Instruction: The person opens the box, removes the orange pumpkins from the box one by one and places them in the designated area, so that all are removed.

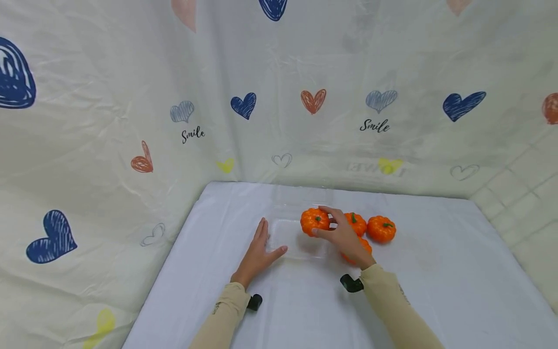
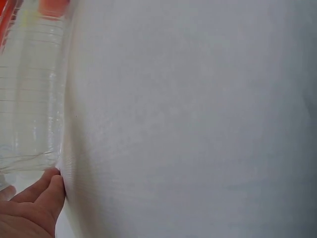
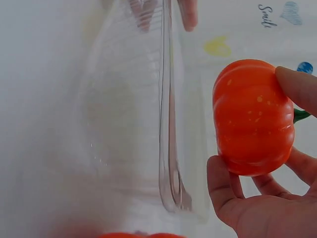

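Note:
A clear plastic box [image 1: 289,249] lies on the table with its hinged lid [image 1: 301,195] laid back at the far side. My right hand [image 1: 347,238] holds a small orange toy pumpkin [image 1: 315,222] above the right part of the box. In the right wrist view, thumb and fingers grip the pumpkin [image 3: 252,116] around its sides, its green stem toward the palm. My left hand [image 1: 257,254] lies along the box's left side, fingers straight and thumb spread. Its fingertips [image 2: 55,181] are at the box corner in the left wrist view.
To the right of the box sit three more pumpkins: one at the far right [image 1: 381,229], one beside it [image 1: 356,224] and one partly hidden under my right forearm [image 1: 366,245]. A white cloth covers the table [image 1: 440,271]. A heart-printed curtain [image 1: 340,145] hangs behind.

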`<state>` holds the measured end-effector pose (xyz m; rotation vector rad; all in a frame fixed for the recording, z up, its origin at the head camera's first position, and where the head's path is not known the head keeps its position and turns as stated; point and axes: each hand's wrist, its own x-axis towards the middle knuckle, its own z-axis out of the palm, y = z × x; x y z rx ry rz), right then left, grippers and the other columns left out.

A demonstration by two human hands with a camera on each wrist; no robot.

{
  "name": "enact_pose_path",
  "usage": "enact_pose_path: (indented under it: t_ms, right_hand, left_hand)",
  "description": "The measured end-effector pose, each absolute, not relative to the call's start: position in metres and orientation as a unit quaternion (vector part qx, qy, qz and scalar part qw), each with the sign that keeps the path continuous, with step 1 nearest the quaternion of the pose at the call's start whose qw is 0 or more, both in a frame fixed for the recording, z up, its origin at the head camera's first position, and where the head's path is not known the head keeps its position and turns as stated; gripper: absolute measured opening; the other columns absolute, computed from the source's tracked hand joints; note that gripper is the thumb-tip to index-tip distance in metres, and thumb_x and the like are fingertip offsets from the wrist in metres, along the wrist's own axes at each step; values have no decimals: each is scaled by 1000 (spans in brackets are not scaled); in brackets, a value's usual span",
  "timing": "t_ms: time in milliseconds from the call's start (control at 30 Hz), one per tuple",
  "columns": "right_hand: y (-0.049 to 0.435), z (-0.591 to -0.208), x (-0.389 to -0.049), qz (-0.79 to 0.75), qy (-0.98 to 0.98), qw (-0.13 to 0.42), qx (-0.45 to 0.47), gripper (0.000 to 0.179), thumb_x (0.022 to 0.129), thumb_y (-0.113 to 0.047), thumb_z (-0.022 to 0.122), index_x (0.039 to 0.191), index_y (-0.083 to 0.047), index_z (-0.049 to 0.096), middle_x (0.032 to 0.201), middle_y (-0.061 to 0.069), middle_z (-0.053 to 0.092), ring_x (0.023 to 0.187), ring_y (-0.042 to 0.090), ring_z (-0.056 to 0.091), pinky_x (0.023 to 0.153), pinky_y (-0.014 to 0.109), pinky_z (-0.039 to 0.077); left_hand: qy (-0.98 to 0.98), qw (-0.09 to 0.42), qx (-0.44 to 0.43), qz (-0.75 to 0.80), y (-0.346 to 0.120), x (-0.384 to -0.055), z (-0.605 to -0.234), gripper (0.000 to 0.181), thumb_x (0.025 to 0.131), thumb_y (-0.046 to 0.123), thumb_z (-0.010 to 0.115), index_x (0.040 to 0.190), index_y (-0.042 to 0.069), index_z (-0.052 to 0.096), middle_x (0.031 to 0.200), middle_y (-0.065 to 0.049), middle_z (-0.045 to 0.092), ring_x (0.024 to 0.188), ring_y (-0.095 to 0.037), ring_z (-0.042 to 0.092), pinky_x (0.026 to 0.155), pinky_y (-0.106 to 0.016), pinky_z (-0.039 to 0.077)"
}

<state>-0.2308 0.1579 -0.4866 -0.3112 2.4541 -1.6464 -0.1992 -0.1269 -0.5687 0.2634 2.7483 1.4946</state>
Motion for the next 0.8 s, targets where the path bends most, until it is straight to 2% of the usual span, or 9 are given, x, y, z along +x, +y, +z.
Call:
enact_pose_path:
  t_ms: [133, 367, 600, 800]
  right_hand:
    - [171, -487, -229, -547, 827, 78, -100, 80, 96, -35, 83, 163, -15, 43, 161, 13, 38, 139, 39, 41, 112, 56, 44]
    - [197, -483, -222, -541, 834, 77, -80, 82, 98, -39, 80, 166, -15, 40, 165, 17, 34, 143, 44, 39, 117, 65, 38]
    - [224, -483, -214, -524, 847, 73, -53, 86, 99, -44, 78, 168, -18, 35, 169, 19, 27, 148, 46, 31, 116, 72, 35]
    - [248, -480, -210, -523, 850, 53, -30, 87, 101, -44, 75, 170, -15, 31, 170, 21, 26, 149, 47, 30, 118, 72, 33]
  left_hand:
    - [876, -2, 85, 474, -128, -198, -569, 117, 95, 59, 77, 173, 8, 6, 180, -5, 2, 153, -31, 41, 128, -48, 24]
    - [877, -11, 93, 471, -127, -200, -573, 118, 94, 60, 76, 172, 6, 5, 180, -11, 2, 155, -32, 38, 129, -48, 21]
    - [878, -9, 93, 469, -128, -200, -574, 119, 94, 61, 76, 172, 8, 5, 180, -7, 1, 154, -32, 40, 129, -47, 22]
    - [877, -10, 95, 472, -127, -200, -575, 118, 94, 60, 77, 172, 8, 4, 180, -8, 1, 151, -32, 43, 129, -47, 23]
